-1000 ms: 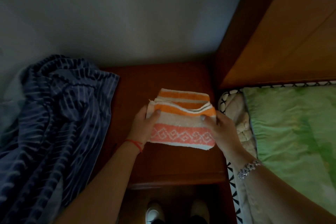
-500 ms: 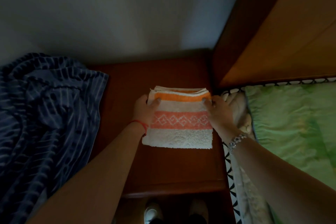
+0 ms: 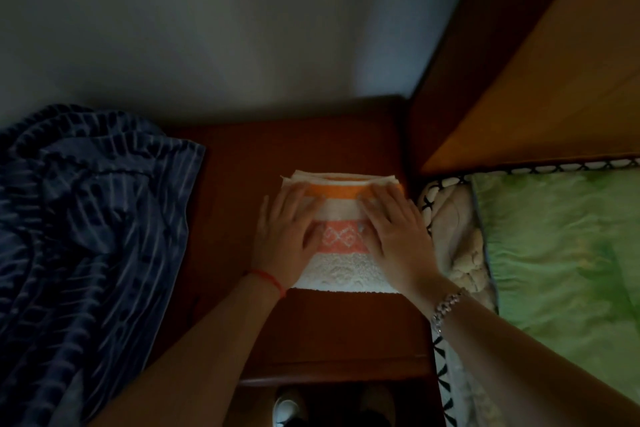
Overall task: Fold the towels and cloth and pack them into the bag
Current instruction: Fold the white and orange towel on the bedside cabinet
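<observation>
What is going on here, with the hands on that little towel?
A person is folding laundry. Both the left hand and the right hand lie flat on a folded orange-and-white towel, pressing it down on a wooden bedside table. A dark blue striped cloth lies crumpled at the left, not yet folded. Green bedding is at the right. No bag is in view.
</observation>
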